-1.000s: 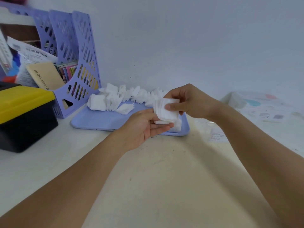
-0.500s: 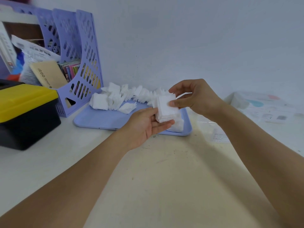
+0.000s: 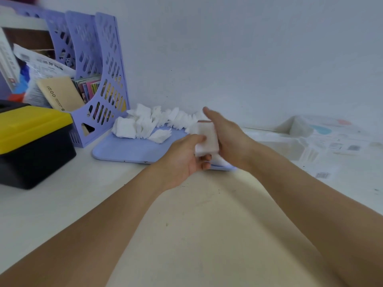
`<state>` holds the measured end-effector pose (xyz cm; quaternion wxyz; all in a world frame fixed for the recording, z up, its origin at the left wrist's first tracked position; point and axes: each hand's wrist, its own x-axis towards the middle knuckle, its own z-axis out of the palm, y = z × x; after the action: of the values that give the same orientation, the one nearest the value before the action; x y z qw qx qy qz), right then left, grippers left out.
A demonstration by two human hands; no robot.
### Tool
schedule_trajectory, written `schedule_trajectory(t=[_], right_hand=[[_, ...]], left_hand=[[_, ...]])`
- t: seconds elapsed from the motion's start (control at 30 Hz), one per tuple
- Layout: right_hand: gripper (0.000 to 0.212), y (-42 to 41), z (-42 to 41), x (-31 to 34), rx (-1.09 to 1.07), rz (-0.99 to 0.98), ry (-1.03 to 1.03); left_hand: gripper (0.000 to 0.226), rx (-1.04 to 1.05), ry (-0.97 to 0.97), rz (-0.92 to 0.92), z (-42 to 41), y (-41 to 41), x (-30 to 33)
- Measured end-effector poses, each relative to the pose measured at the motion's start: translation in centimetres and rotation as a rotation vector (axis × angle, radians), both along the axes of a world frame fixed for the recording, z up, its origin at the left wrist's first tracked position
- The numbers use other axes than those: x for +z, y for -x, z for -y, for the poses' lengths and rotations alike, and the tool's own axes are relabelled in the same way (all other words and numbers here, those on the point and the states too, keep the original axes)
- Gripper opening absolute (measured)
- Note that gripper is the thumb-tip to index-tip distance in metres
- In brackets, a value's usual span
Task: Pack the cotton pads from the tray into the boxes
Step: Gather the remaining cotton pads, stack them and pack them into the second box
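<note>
Head view shows your left hand (image 3: pixel 186 158) and right hand (image 3: pixel 226 137) clamped on a stack of cotton pads (image 3: pixel 206 140) above the tray (image 3: pixel 132 150) (blurred), so square its edges before boxing.

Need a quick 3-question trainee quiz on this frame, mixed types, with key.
1. True or false: the stack of cotton pads lies flat on the tray.
2. Which hand supports the stack from below? A) left hand B) right hand
3. Fill in: the loose cotton pads lie along the tray's ___ edge, by the wall.

Key: 1 false, it is held between both hands. 2 A. 3 far.
</note>
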<state>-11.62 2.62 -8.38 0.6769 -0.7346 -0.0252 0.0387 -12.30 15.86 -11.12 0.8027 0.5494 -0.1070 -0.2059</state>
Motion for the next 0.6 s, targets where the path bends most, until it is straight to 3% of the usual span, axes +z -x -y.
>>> schedule_trajectory(t=[0.07,0.2,0.3,0.37,0.43,0.5,0.6], right_hand=[[0.085,-0.1,-0.8,-0.3,0.031,-0.004,0.179],[0.047,0.0,0.9,0.4,0.018,0.272,0.327],[0.026,0.0,2.2,0.9,0.111,0.317,0.303],[0.025,-0.6,2.8,1.1,-0.079,0.351,0.362],[0.027,-0.9,3.6,1.0,-0.239,0.385,0.636],[0.025,-1.0,3.7,0.2,-0.175,0.233,0.868],[0.033,-1.0,3.4,-1.2,-0.047,0.016,1.045]], left_hand=[[0.018,-0.031,-0.076,0.042,0.2,0.2,-0.1],[0.013,0.030,-0.114,0.079,-0.3,-0.2,0.0],[0.014,0.069,-0.102,0.090,-0.6,-0.5,0.2],[0.015,0.150,-0.097,0.089,-0.8,-0.9,0.2],[0.022,0.278,-0.079,0.083,-1.1,-1.8,0.1],[0.026,0.404,-0.089,0.077,-1.4,-2.7,-0.2],[0.023,0.489,-0.168,0.067,-1.7,-3.3,-0.6]])
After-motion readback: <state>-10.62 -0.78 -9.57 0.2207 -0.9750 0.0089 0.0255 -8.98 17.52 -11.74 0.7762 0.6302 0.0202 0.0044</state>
